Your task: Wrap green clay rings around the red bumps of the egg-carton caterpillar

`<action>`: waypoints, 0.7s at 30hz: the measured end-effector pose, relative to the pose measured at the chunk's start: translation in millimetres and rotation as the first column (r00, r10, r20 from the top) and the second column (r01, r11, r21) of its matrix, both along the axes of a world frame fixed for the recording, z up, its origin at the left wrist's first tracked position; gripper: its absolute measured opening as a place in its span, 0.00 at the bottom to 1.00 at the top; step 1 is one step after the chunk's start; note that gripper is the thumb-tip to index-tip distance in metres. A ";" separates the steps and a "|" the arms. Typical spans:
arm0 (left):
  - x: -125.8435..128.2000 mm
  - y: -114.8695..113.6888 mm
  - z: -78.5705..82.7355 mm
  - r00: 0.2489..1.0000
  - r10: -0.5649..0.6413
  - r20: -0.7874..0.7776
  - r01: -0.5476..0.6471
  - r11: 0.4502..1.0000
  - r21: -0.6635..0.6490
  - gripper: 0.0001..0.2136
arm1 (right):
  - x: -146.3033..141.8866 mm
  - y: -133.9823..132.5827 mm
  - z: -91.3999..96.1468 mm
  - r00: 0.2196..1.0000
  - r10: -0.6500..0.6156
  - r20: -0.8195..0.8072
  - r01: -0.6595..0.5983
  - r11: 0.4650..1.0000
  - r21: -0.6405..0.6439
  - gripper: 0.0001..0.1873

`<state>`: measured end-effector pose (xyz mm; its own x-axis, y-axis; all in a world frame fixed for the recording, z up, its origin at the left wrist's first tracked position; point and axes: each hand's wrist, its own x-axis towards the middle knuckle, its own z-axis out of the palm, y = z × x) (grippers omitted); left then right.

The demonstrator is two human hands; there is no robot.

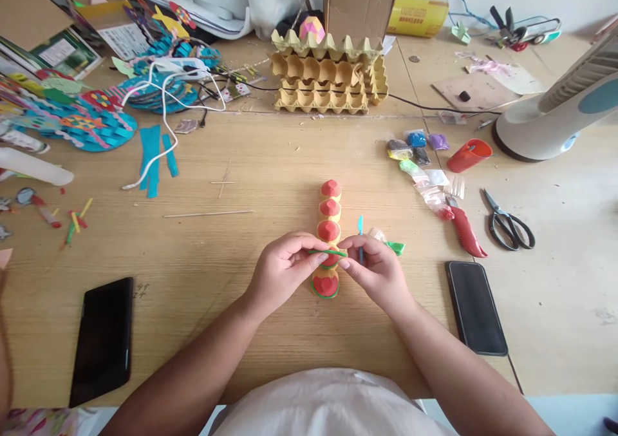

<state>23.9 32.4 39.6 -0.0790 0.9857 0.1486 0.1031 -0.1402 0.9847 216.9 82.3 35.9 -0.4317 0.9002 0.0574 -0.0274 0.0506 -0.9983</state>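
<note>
A thin green strip of modelling clay (333, 252) is stretched between my two hands, pinched at both ends. My left hand (284, 262) closes thumb and finger on its left end, and my right hand (374, 268) does so on the right. Just beneath lies an egg-carton strip (329, 220), a single row of cups covered in red with yellowish sides. Green edging runs round the nearest red cup (325, 286), and some shows on the one partly hidden by my fingers. A blue plastic clay knife (360, 227) lies by my right hand, beside a green clay packet (396, 248).
Scissors (509, 223), a red-handled cutter (466, 230), a red cup (469, 155) and clay packets (416, 140) lie to the right. Phones (476, 307) flank my arms. Egg cartons (321, 75) stand at the back; thin sticks (207, 214) and blue strips (150, 159) lie left.
</note>
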 end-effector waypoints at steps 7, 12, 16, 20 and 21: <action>-1.0 0.2 4.1 0.950 0.017 -0.312 0.084 0.948 0.308 0.11 | -0.6 -3.7 0.4 0.998 0.052 0.031 -0.053 0.999 0.010 0.11; 2.9 1.6 4.4 0.955 0.040 -0.293 0.055 0.949 0.311 0.10 | -2.1 -7.3 0.3 0.999 0.030 -0.026 -0.030 0.999 -0.011 0.08; 2.8 0.5 4.0 0.964 0.024 -0.263 0.058 0.953 0.297 0.08 | -3.5 -8.7 -1.1 0.999 0.023 -0.046 -0.023 1.000 -0.006 0.08; 3.0 -0.8 4.9 0.954 0.030 -0.298 0.066 0.949 0.309 0.08 | -3.6 -7.8 1.3 1.000 0.021 -0.011 -0.020 0.999 0.041 0.08; 3.3 -1.0 5.2 0.951 0.036 -0.306 0.065 0.947 0.313 0.07 | -3.4 -7.2 2.5 1.000 0.018 0.011 -0.018 0.998 0.058 0.09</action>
